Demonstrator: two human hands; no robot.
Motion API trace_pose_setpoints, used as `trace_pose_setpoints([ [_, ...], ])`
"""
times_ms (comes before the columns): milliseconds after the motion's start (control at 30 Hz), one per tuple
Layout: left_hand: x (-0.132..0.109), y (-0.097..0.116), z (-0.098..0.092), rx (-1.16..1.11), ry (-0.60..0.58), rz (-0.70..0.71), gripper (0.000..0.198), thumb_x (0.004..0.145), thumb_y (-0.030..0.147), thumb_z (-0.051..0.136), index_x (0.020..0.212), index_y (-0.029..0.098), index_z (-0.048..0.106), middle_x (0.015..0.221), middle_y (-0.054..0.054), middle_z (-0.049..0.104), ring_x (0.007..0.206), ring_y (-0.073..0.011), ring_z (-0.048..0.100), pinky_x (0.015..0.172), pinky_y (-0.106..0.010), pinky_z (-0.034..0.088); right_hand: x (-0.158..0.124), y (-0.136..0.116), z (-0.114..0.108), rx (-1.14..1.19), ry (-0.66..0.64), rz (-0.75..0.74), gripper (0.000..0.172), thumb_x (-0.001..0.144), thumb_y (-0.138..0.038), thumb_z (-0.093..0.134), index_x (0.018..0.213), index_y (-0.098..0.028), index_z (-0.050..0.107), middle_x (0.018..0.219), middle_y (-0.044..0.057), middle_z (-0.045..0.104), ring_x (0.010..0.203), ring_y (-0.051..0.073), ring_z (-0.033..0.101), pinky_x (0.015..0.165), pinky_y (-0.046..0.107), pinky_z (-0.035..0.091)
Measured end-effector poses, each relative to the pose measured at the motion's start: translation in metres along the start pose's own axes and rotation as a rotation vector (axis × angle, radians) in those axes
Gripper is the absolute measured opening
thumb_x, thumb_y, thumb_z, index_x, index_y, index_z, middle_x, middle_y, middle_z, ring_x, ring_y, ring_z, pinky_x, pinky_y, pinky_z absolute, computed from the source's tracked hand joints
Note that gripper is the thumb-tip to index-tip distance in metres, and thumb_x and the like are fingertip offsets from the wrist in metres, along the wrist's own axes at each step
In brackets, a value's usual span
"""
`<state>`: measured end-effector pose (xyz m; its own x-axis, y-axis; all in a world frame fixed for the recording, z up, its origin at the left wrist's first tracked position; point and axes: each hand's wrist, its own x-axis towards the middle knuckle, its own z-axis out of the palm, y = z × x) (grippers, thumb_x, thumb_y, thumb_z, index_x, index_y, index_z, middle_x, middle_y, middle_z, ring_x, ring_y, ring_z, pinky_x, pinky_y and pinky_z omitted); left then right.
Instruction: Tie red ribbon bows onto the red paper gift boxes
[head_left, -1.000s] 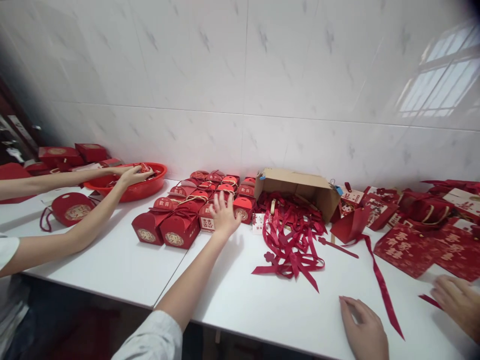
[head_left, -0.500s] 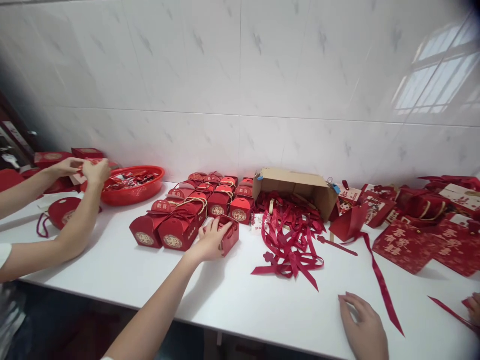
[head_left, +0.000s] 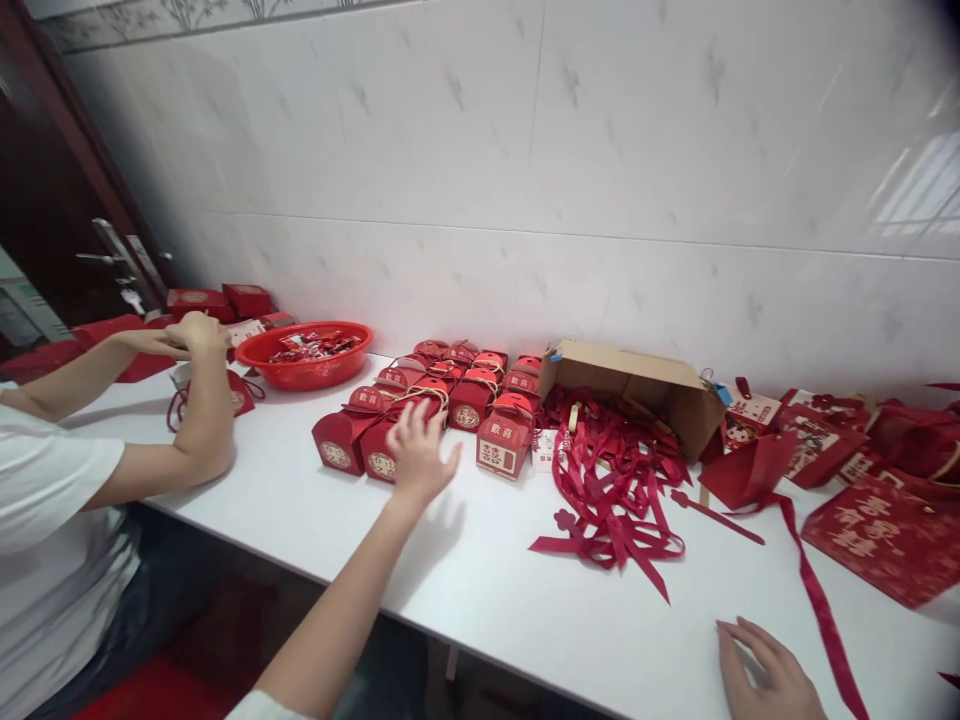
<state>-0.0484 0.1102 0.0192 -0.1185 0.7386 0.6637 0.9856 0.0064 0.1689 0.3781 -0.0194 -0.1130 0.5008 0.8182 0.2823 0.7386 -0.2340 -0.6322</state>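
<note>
My left hand (head_left: pixel 421 452) hovers over the front gift boxes with its fingers spread, holding nothing. It partly covers a red gift box (head_left: pixel 379 450) with a gold emblem; a similar box (head_left: pixel 337 440) stands left of that one. Just right of the hand, a red gift box (head_left: pixel 501 450) with a white-framed character on its front stands upright, apart from my fingers. Low at the right, my right hand (head_left: pixel 769 672) rests on the white table (head_left: pixel 600 640), fingers loosely bent and thumb apart, with nothing visible in it. Red ribbons (head_left: pixel 615 520) lie between my hands.
Behind are more tied boxes (head_left: pixel 472 395) and a tipped cardboard box (head_left: pixel 630 365) spilling ribbons. Red bags (head_left: pixel 877 540) stand at the right. A red basin (head_left: pixel 300 372) of wrapped sweets is at the left, near another person's hands (head_left: pixel 196 332). A tiled wall (head_left: pixel 450 150) closes the back.
My left hand has let go of the gift box, which now stands upright beside the front rows, and has lifted with fingers spread. The view has turned left; my right hand stays on the table.
</note>
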Motion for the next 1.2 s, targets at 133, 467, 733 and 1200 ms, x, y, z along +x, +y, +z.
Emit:
trace_pose_setpoints([
  [133, -0.015, -0.066, -0.006, 0.057, 0.028, -0.179, 0.055, 0.077, 0.05, 0.056, 0.117, 0.013, 0.056, 0.132, -0.019, 0.043, 0.125, -0.0353, 0.035, 0.102, -0.049, 0.031, 0.001, 0.004, 0.004, 0.004, -0.022, -0.037, 0.034, 0.072, -0.047, 0.053, 0.078, -0.02, 0.072, 0.102, 0.013, 0.068, 0.091, 0.037, 0.062, 0.074, 0.052, 0.052],
  [467, -0.043, -0.084, -0.001, 0.073, -0.043, -0.202, 0.062, 0.07, 0.048, 0.064, 0.125, 0.021, 0.054, 0.129, -0.017, 0.038, 0.129, -0.0417, 0.028, 0.099, -0.057, 0.032, -0.005, -0.001, 0.003, 0.033, 0.003, -0.052, 0.039, 0.075, -0.049, 0.045, 0.082, -0.017, 0.068, 0.105, 0.016, 0.064, 0.102, 0.037, 0.057, 0.09, 0.055, 0.046],
  [733, -0.046, -0.049, 0.014, -0.216, -0.162, -0.11, 0.065, 0.068, 0.047, 0.066, 0.125, 0.021, 0.048, 0.126, -0.012, 0.034, 0.111, -0.0284, 0.053, 0.093, -0.037, 0.047, -0.005, -0.003, 0.003, 0.047, 0.01, -0.004, 0.036, 0.074, -0.049, 0.049, 0.079, -0.02, 0.07, 0.105, 0.014, 0.065, 0.099, 0.036, 0.059, 0.083, 0.053, 0.049],
  [1200, 0.02, -0.031, 0.019, -0.039, -0.011, -0.206, 0.071, 0.078, 0.057, 0.053, 0.14, 0.026, 0.036, 0.145, -0.019, 0.017, 0.134, -0.0416, 0.018, 0.102, -0.06, 0.023, -0.005, -0.006, 0.004, 0.062, 0.037, -0.02, 0.035, 0.076, -0.048, 0.05, 0.08, -0.02, 0.07, 0.104, 0.013, 0.067, 0.098, 0.035, 0.059, 0.081, 0.05, 0.049],
])
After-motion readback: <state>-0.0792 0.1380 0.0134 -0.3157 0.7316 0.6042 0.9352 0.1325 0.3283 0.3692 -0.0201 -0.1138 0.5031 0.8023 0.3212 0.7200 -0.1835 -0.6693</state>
